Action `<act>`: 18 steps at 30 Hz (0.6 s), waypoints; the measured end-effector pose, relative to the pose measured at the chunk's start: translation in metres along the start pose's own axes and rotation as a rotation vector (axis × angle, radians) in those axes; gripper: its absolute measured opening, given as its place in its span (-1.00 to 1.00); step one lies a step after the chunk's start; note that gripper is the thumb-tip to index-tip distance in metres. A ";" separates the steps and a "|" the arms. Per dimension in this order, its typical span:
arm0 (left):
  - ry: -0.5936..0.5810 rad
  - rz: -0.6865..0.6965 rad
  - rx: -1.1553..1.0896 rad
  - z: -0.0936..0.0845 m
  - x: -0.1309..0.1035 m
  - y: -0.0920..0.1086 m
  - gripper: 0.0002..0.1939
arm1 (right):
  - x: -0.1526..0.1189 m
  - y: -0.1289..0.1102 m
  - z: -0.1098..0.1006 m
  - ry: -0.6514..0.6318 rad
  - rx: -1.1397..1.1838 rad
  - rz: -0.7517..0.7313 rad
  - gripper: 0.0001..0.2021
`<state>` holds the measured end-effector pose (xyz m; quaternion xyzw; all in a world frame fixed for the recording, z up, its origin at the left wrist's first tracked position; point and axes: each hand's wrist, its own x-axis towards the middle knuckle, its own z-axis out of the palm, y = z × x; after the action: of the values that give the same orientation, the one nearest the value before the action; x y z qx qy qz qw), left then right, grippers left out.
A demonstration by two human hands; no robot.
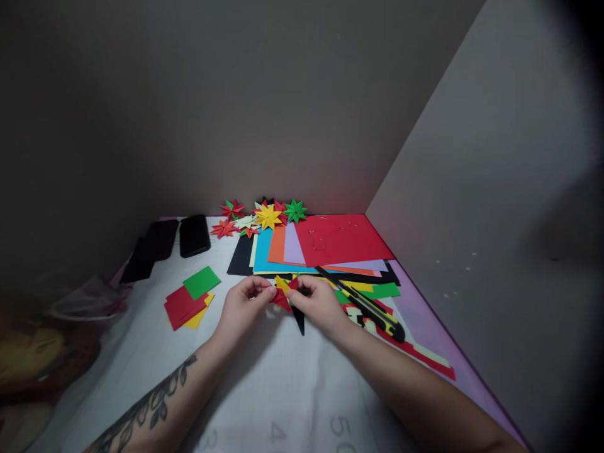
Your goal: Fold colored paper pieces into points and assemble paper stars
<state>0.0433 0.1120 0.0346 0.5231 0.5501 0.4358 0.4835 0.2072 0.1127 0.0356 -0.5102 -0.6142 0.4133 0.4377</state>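
Note:
Between my hands is a small folded paper piece [282,296] in red and yellow, held just above the white sheet. My left hand [245,303] pinches its left side between thumb and fingers. On the opposite side my right hand [317,303] pinches it the same way. A dark pointed piece [298,319] shows below the right fingertips; I cannot tell whether it is joined to the folded paper. Close to my right hand lies a yellow and black box cutter [377,311] on coloured paper strips. My fingers hide part of the folds.
Folded paper stars [268,216] sit against the wall, behind a stack of coloured sheets topped by a red sheet [346,242]. Left are green [202,282], red and yellow squares, a black phone [194,236] and dark flat pieces [150,245]. A wall [495,220] borders the right edge.

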 end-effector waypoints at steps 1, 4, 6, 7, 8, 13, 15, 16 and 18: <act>-0.005 0.009 0.012 0.000 0.000 0.000 -0.81 | 0.000 0.000 0.000 -0.016 -0.007 0.011 -0.80; -0.015 0.030 0.065 0.000 -0.002 0.002 -0.82 | -0.001 -0.001 0.001 -0.032 -0.037 0.047 -0.83; -0.010 0.045 0.110 0.001 -0.004 0.005 -0.82 | -0.002 -0.001 0.001 -0.019 -0.038 0.064 -0.85; -0.001 0.058 0.130 0.002 -0.004 0.007 -0.81 | -0.002 0.000 0.002 -0.012 -0.031 0.070 -0.87; 0.004 0.072 0.143 0.002 -0.005 0.009 -0.79 | -0.003 0.000 0.002 -0.009 -0.023 0.075 -0.88; -0.083 0.073 0.036 0.005 -0.006 0.011 -0.74 | -0.003 0.001 0.002 -0.035 0.013 0.064 -0.87; -0.111 0.062 0.009 0.004 -0.005 0.009 -0.78 | -0.002 0.002 0.001 -0.051 0.043 0.056 -0.86; -0.116 0.069 0.011 0.004 -0.005 0.008 -0.80 | -0.002 0.002 0.001 -0.055 0.056 0.054 -0.85; -0.108 0.110 0.035 0.002 -0.005 0.007 -0.82 | 0.000 0.003 0.001 -0.055 0.074 0.053 -0.84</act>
<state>0.0466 0.1074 0.0417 0.5837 0.5010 0.4233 0.4787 0.2070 0.1126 0.0320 -0.4982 -0.5968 0.4610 0.4279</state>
